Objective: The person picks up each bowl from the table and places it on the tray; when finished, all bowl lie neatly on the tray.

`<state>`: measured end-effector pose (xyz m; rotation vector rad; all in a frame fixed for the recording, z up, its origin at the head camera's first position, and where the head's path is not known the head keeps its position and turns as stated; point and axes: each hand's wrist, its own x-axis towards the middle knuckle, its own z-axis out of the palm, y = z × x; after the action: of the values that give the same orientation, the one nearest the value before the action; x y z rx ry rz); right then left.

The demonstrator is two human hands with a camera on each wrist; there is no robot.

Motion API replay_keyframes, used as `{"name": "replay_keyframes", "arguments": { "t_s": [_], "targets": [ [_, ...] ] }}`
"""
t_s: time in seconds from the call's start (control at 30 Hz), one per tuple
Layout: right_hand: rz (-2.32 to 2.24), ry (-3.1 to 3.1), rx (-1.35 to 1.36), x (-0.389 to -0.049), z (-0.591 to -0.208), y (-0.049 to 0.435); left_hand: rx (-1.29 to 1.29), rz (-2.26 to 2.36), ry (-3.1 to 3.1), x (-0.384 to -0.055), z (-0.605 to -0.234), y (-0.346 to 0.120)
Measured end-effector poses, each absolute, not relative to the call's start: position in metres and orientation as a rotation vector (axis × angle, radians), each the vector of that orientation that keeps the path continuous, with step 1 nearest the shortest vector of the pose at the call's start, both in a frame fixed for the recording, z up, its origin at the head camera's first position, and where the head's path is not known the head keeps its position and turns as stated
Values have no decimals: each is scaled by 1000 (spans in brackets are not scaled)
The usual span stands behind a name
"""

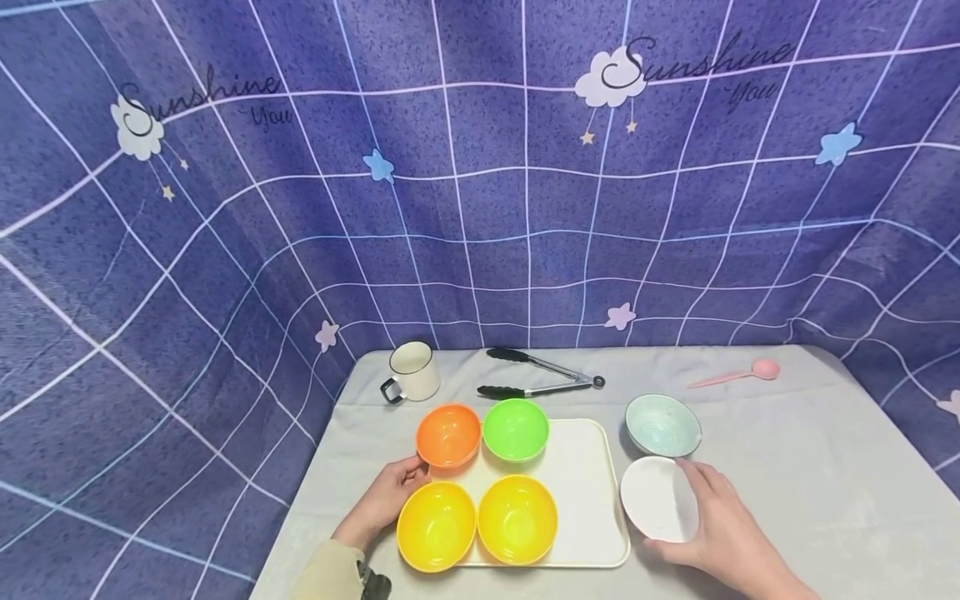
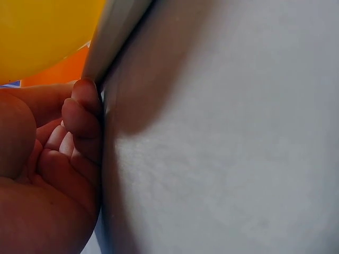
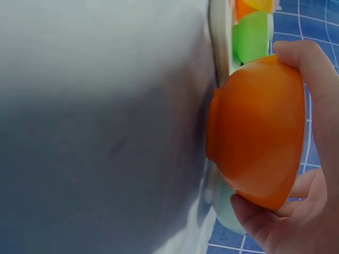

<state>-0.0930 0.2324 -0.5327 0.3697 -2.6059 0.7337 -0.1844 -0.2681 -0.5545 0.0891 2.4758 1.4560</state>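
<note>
My right hand (image 1: pixel 716 521) grips a bowl (image 1: pixel 654 498) by its rim, just right of the tray. White inside in the head view, this bowl (image 3: pixel 259 127) shows an orange outside in the right wrist view, its base close over the table. My left hand (image 1: pixel 390 500) holds the left edge of the cream tray (image 1: pixel 588 500), fingers (image 2: pixel 82 114) curled at the rim in the left wrist view. On the tray stand an orange bowl (image 1: pixel 448 437), a green bowl (image 1: pixel 516 430) and two yellow bowls (image 1: pixel 437 527). The right part of the tray is bare.
A pale green bowl (image 1: pixel 663 426) stands right behind the held bowl. Farther back are a white mug (image 1: pixel 416 375), black-tipped tongs (image 1: pixel 555 388) and a pink spoon (image 1: pixel 765 369). A purple curtain (image 1: pixel 525 208) hangs behind the grey tablecloth (image 1: pixel 825 467).
</note>
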Motion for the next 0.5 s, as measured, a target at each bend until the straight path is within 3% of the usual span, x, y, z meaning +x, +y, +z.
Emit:
{"name": "replay_keyframes", "arguments": {
  "t_s": [0.5],
  "targets": [
    [757,-2592,431,-95,-521,211,76,1425,2490,-183,-552,-267]
  ]
}}
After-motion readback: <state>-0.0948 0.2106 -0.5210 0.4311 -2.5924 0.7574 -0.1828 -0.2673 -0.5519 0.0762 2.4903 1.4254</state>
